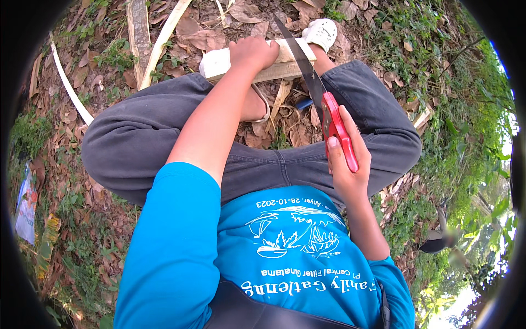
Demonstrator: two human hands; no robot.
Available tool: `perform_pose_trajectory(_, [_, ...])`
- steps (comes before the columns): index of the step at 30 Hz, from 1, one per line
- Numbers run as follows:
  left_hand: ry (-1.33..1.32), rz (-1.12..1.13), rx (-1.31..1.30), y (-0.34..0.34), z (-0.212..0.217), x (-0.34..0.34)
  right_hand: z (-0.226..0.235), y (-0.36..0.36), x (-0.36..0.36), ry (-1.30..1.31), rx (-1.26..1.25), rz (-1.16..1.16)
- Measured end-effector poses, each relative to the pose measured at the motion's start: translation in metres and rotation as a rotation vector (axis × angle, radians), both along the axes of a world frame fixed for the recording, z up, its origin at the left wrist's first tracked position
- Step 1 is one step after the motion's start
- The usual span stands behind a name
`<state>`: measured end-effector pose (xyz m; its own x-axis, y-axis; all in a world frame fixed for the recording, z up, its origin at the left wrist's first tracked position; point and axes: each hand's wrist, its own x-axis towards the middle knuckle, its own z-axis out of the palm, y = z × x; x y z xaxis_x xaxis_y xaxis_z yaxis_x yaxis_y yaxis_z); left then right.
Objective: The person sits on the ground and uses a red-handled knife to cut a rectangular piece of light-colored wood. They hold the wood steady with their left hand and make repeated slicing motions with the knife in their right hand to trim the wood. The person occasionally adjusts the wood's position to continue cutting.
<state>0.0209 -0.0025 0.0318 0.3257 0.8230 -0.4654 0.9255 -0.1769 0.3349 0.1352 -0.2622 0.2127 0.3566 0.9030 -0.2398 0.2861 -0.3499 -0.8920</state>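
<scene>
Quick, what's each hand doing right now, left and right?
Left hand: closed, pressing down on the pale wooden plank.
Right hand: closed on the red handle of the handsaw.

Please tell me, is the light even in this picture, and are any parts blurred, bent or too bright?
In the head view, soft daylight falls evenly on the left hand, the wooden piece and the saw in the right hand; the sky at the lower right is overexposed, the greenery there is blurred, and the fisheye rim is black.

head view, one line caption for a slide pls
Squatting on leaf litter, left hand pins a wood strip while right hand draws a red-handled saw across it.
</scene>
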Motion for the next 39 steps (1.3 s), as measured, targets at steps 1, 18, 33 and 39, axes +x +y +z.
perform_pose_trajectory(1, [-0.001,0.005,0.017,-0.001,-0.001,-0.001,0.0,0.004,0.002,0.001,0.007,0.015])
perform_pose_trajectory(18, [-0.026,0.019,0.123,-0.011,-0.006,0.001,-0.059,0.06,0.022,0.079,0.147,-0.03])
perform_pose_trajectory(33, [-0.03,-0.046,0.215,-0.023,-0.004,0.004,-0.026,0.025,0.019,-0.016,0.051,-0.029])
perform_pose_trajectory(39, [-0.015,-0.011,0.201,-0.018,-0.008,0.0,-0.036,0.028,0.007,0.032,0.069,-0.05])
